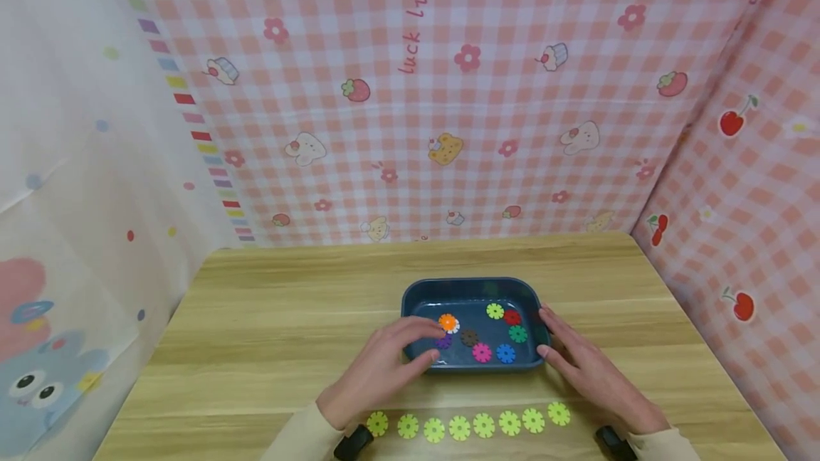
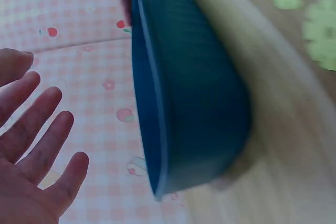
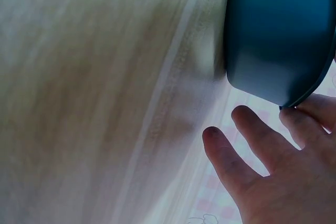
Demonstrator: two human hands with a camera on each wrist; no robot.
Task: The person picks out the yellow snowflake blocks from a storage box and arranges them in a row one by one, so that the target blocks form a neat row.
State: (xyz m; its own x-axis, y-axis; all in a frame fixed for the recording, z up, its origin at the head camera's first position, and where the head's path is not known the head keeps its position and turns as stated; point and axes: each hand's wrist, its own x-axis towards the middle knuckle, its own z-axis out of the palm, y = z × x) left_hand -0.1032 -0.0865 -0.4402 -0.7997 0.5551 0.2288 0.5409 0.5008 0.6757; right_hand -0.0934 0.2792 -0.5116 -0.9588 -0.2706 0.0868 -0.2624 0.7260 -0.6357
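A dark blue rectangular tub (image 1: 474,368) sits on the table, holding notched plastic snowflake discs. My left hand (image 1: 391,358) reaches over its left end, fingers relaxed and apart, beside an orange disc (image 1: 448,322) that overlaps a white one, and a purple disc (image 1: 443,341); no disc shows in its grasp. In the left wrist view, its fingers (image 2: 44,129) are spread near the tub's rim (image 2: 152,93). At the tub's right end, my right hand (image 1: 586,365) touches the rim with thumb and fingertips; in the right wrist view other fingers (image 3: 262,135) extend loosely away from the wall.
Along the front lies a row of several yellow-green discs (image 1: 459,428). Inside the tub are also a yellow-green disc (image 1: 495,311), red (image 1: 512,317), green (image 1: 517,334), blue (image 1: 506,354), pink (image 1: 482,353) and brown (image 1: 470,337) discs. Patterned cloth (image 1: 468,105) hangs behind the table.
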